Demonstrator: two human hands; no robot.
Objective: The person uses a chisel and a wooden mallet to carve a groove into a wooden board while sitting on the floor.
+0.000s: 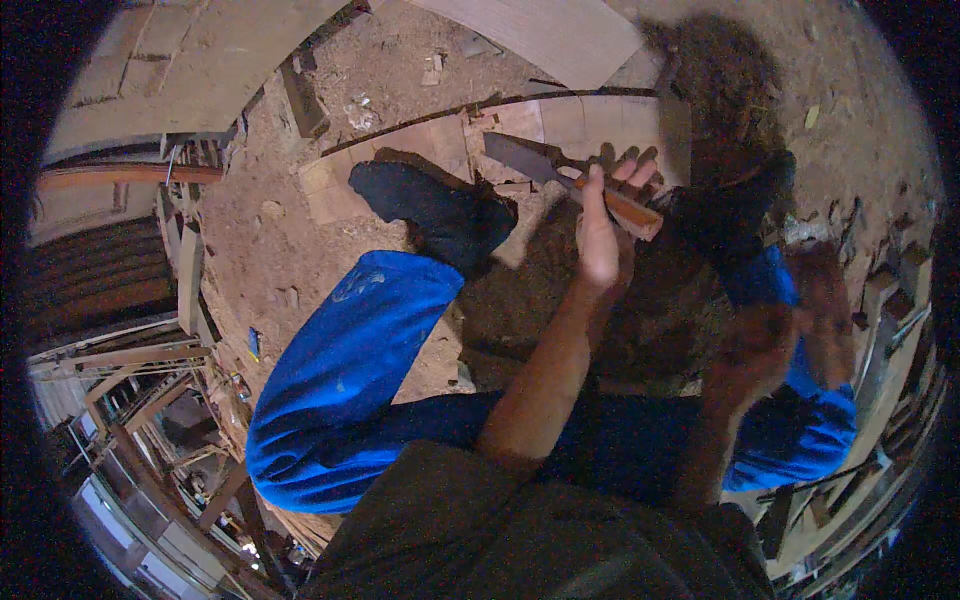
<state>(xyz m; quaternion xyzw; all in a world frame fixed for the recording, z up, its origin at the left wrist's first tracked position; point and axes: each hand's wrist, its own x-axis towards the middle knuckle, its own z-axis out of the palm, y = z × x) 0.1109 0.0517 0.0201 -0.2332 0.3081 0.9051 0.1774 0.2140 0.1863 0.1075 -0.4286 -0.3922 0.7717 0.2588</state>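
My left hand (608, 225) holds a chisel (633, 213) with a wooden handle and a broad dark blade. The handle lies across the palm under my thumb, and the blade points up and to the left. Beneath the blade, a long pale plank (590, 120) lies on the ground, with lines across it and a rough broken patch near its middle. My right hand (825, 315) is off to the right beside my blue-trousered knee, smeared by motion, so its fingers cannot be made out.
My dark-covered left foot (430, 200) rests against the plank's near edge. A wide board (540, 35) lies beyond it. Wooden boards (190, 70) stand at far left, above a jumble of wooden frames (150, 390). Timber pieces (885, 330) are piled at right on dusty ground.
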